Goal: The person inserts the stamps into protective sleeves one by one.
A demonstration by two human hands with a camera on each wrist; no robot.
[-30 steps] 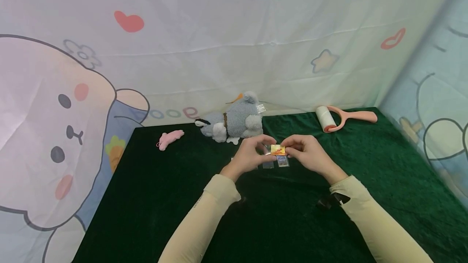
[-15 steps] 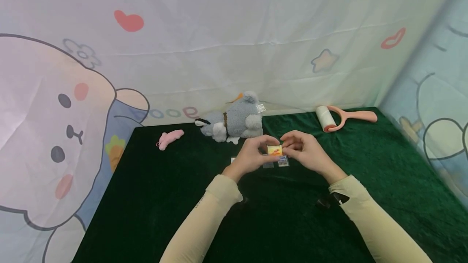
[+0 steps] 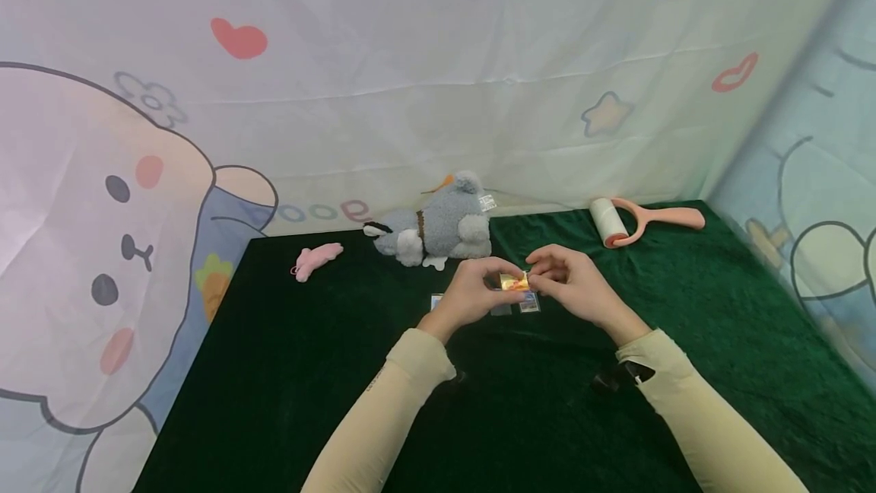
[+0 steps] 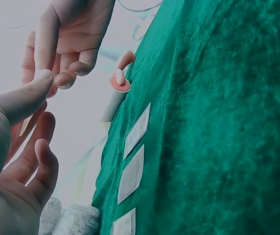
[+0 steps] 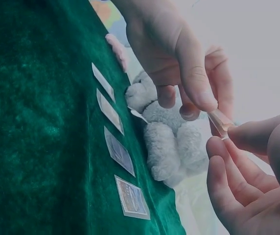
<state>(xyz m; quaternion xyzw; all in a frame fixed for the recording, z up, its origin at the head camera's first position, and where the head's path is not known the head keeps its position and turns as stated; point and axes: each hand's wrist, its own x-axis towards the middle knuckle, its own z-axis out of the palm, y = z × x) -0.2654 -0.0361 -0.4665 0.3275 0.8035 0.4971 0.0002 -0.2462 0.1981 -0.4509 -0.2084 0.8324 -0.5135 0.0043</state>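
A small yellow-orange card (image 3: 515, 282) is held up between both hands, over the table. My left hand (image 3: 472, 291) pinches its left end between thumb and fingers. On the other end, my right hand (image 3: 571, 284) pinches the edge with its thumb and forefinger. The card appears thin and nearly edge-on in the right wrist view, and the fingers cover part of it. Below the hands, several small cards lie in a row on the green cloth, among them a bluish picture card (image 5: 131, 197), a plain grey card (image 5: 120, 152) and a pale card (image 5: 109, 111).
A grey plush toy (image 3: 445, 227) lies at the back of the green-covered table (image 3: 308, 386). To its left is a pink plush toy (image 3: 318, 259). A lint roller (image 3: 643, 221) with a pink handle lies at the back right. A printed curtain (image 3: 411, 59) hangs behind.
The card has moved slightly left and now catches the light at a tilt. My left fingers have slid further over its left end, covering the shiny clear part that showed there.
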